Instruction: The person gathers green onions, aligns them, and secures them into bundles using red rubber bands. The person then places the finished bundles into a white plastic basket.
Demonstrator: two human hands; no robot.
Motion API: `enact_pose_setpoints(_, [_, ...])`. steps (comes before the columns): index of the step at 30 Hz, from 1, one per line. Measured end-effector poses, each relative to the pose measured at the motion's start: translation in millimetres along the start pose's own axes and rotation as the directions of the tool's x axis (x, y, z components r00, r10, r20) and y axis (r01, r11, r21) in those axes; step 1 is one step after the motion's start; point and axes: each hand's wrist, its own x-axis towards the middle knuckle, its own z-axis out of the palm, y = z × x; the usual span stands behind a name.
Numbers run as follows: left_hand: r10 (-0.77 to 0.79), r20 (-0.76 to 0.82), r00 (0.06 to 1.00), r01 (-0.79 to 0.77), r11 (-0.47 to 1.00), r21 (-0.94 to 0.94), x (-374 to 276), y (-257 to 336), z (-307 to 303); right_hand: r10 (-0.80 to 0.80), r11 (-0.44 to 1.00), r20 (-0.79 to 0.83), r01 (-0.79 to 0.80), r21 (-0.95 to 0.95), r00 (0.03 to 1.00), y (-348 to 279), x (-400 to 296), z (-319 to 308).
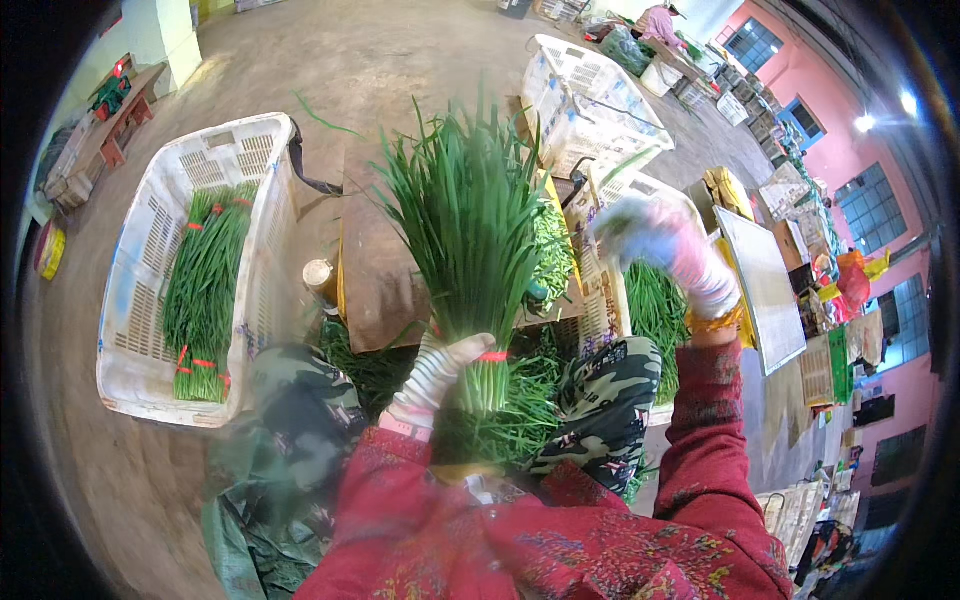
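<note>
A large bunch of green garlic chives (469, 232) stands nearly upright before me, leaves pointing away and pale stems towards my lap. My left hand (442, 369), in a striped white glove, grips it low down, thumb across the stems. A red band (493, 357) circles the stems beside that thumb. My right hand (671, 244), gloved and blurred by motion, is raised apart from the bunch, over the right-hand crate; its fingers are too smeared to read. Beneath the bunch, a brown board (381, 277) carries chopped pale-green stem pieces (553, 251). Loose leaves (517, 431) lie between my knees.
On the left, a white plastic crate (120, 255) holds chive bunches (206, 300) with red bands. More chives (652, 315) fill the right crate (611, 300). Beyond it stands another white crate (600, 139). A bottle-like container (321, 276) is left of the board. A person (660, 26) sits far back.
</note>
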Motion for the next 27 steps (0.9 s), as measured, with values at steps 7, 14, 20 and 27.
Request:
enact_pose_setpoints(7, [-0.056, -0.046, 0.997, 0.054, 0.998, -0.043, -12.1, 21.3, 11.8, -0.046, 0.895, 0.058, 0.067, -0.442, 0.997, -1.2, 38.6, 113.9])
enact_pose_setpoints(14, [-0.204, -0.13, 0.97, 0.164, 0.95, -0.267, -22.6, 40.9, 19.1, 0.041, 0.759, -0.098, -0.095, -0.644, 0.994, 57.5, 20.6, 121.2])
enact_pose_setpoints(20, [-0.041, -0.142, 0.989, 0.033, 0.998, -0.057, -11.8, 23.5, 5.6, -0.027, 0.771, -0.231, -0.127, -0.624, 0.973, 1.8, 34.0, 124.9])
enact_pose_setpoints(27, [-0.022, -0.175, 0.984, 0.005, 0.995, -0.1, -16.5, 28.1, 20.5, 0.054, 0.639, -0.192, -0.182, -0.747, 0.98, 23.0, 74.6, 143.4])
